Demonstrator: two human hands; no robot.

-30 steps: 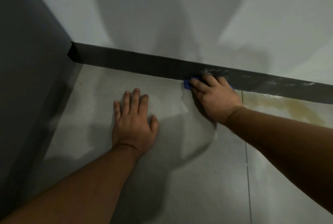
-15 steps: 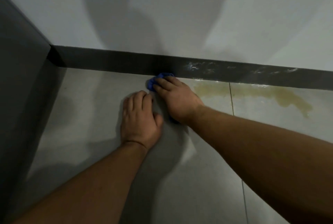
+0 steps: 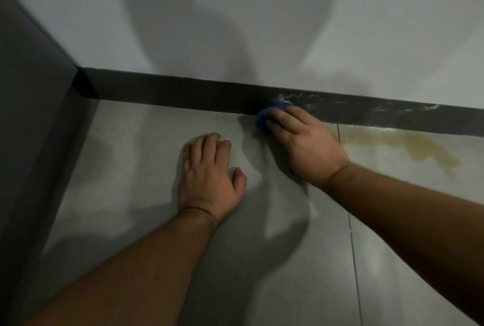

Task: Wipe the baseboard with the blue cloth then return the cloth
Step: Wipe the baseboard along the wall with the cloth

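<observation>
A dark grey baseboard (image 3: 170,92) runs along the foot of the white wall, from the left corner to the right edge. White smears mark its right stretch. My right hand (image 3: 306,144) presses a bunched blue cloth (image 3: 265,114) against the baseboard's lower edge near the middle; only the cloth's left end shows past my fingers. My left hand (image 3: 209,176) lies flat on the grey floor, fingers slightly spread, below and left of the cloth, holding nothing.
A dark panel (image 3: 28,116) closes the left side and meets the baseboard in the corner. A yellowish stain (image 3: 408,146) spreads on the floor tiles (image 3: 131,168) below the baseboard at the right. A tile joint (image 3: 351,220) runs down the floor.
My right hand with the cloth slid left along the baseboard, then back a little to the right. My left hand stayed planted on the floor. The view shifted slightly.
</observation>
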